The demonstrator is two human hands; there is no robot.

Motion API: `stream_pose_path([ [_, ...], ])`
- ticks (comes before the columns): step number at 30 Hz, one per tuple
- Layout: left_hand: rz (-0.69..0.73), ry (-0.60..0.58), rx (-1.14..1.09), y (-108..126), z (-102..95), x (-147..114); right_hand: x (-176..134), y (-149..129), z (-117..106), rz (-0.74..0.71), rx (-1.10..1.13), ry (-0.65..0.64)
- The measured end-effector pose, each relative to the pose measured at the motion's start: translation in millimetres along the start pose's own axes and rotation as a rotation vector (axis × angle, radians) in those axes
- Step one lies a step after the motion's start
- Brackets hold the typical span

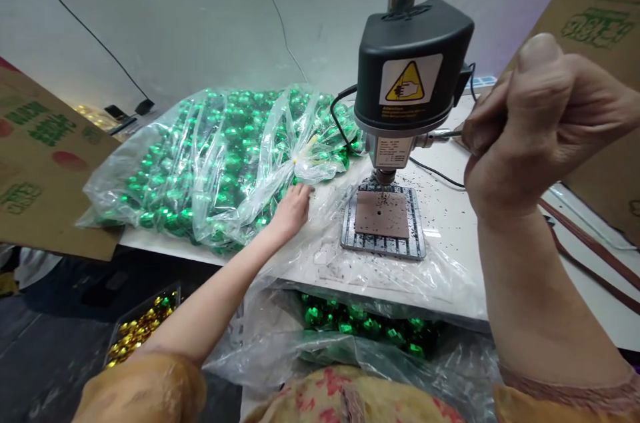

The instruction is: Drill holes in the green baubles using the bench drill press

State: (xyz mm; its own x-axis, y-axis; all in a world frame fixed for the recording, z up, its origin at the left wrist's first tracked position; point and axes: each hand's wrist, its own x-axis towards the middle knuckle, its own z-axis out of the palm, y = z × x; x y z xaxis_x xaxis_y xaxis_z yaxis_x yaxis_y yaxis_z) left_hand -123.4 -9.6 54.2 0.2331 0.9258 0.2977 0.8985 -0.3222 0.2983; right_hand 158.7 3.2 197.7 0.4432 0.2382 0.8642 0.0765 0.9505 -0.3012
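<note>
My right hand (530, 123) is raised at the right, its fingers wrapped round the feed handle (445, 135) of a small black drill press (413, 69). Below the drill's chuck (386, 176) lies a brown square pad (383, 215) with a dark hole, on a grooved metal base plate (417, 236). My left hand (293, 213) is low beside the tied neck of a clear plastic bag (225, 163) full of shiny green faceted beads. Its fingers are curled downward, and what is under them is hidden.
Dark shavings litter the white table (450, 199) and clear plastic sheeting. More green beads (360, 326) lie in an open bag below the table edge. A bin of gold beads (143, 333) stands lower left. Cardboard (45, 163) flanks the left; another cardboard box (595, 109) stands right.
</note>
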Motion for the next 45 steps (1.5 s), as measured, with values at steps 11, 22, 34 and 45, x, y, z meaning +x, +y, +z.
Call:
stream_pose_path([
  [11,-0.138,-0.057,-0.013,-33,9.6,56,-1,0,0,-0.01,0.004,0.032],
  [22,-0.443,-0.122,-1.582,65,20.2,12,-2,-2,1,0.017,0.002,0.022],
  [34,-0.116,-0.059,-1.117,71,52.3,12,-5,-8,0,0.045,-0.201,-0.009],
  [45,0.011,-0.081,-0.786,74,66.9,26,-6,-10,-4,0.064,-0.28,-0.069],
])
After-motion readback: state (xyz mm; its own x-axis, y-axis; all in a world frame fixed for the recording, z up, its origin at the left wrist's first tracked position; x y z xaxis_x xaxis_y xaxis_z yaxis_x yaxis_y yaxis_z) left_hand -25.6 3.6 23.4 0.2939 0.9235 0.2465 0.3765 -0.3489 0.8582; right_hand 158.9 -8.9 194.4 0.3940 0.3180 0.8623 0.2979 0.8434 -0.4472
